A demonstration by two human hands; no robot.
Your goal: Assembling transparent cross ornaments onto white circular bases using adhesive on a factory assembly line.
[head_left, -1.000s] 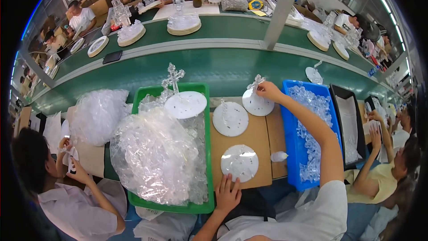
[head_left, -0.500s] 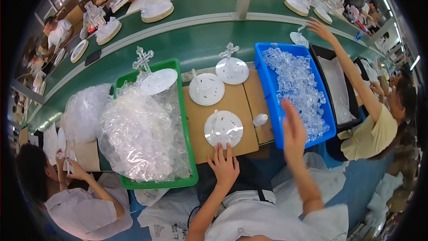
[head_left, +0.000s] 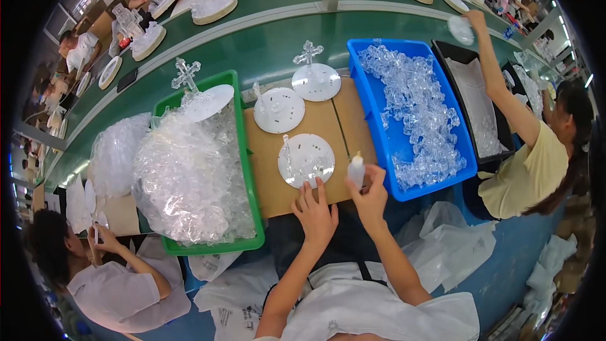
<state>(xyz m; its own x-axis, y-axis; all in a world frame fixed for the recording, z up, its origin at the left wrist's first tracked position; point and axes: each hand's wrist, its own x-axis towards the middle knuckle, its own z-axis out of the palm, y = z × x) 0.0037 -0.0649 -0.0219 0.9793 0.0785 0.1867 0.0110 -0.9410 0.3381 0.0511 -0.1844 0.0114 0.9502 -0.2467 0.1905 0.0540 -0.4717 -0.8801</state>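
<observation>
My right hand [head_left: 369,204] grips a small translucent squeeze bottle [head_left: 356,172], its yellowish tip pointing up. Fingers spread, my left hand [head_left: 315,215] touches the near edge of a round white disc [head_left: 315,151] lying on brown cardboard [head_left: 266,198]. A clear plastic piece stands at that disc's left side, and clear bits lie near its front. Just behind is a second disc [head_left: 287,118] dotted with small marks, with a clear piece at its left. Farther back, a third disc [head_left: 324,91] carries a clear cross [head_left: 308,52].
On my left, a green bin [head_left: 254,215] holds bagged clear parts, with a cross-topped disc [head_left: 210,103] on it. A blue bin [head_left: 374,117] of clear pieces stands right, beside a black tray [head_left: 440,57]. At far right a co-worker's hand [head_left: 475,19] holds a disc. Another person sits left.
My right hand has come down from beside the blue bin and picked up the squeeze bottle from the cardboard. The co-worker at right has lifted a disc.
</observation>
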